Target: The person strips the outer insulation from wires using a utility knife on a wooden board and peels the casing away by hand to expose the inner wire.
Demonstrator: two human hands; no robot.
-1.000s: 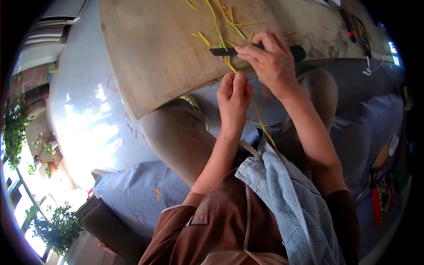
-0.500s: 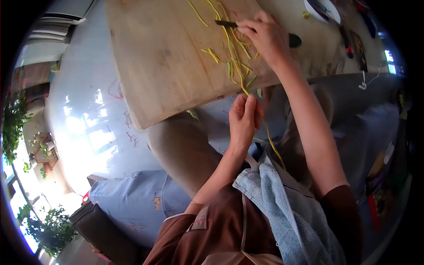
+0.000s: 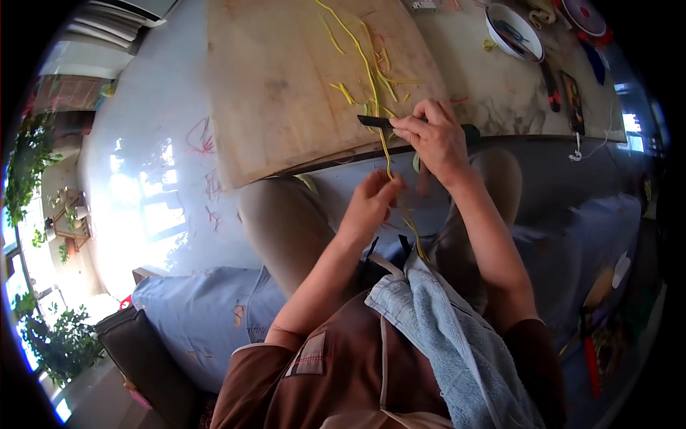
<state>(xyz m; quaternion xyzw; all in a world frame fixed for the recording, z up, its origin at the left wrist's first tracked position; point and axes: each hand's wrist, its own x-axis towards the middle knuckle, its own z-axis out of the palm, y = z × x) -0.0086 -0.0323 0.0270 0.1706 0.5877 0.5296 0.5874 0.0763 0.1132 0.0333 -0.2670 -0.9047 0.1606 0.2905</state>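
One yellow strand [image 3: 386,150] in left hand [image 3: 373,201] crosses blade [image 3: 369,121] in right hand [image 3: 437,145].

Hands numbered two: left hand [image 3: 371,204], right hand [image 3: 436,143]. Dark blade [image 3: 374,122] was one. Board [image 3: 264,121] was one. Yellow strands [image 3: 371,72] numbered more than five; pieces overlapped, so exact count could not be told. Trouser legs [image 3: 280,214] were two. White bowl [image 3: 527,30], dark rectangular item [image 3: 571,100], light-blue towel [image 3: 464,350] and red-rimmed disc [image 3: 587,18] were one each. Leafy plants [image 3: 61,354] numbered at least three.
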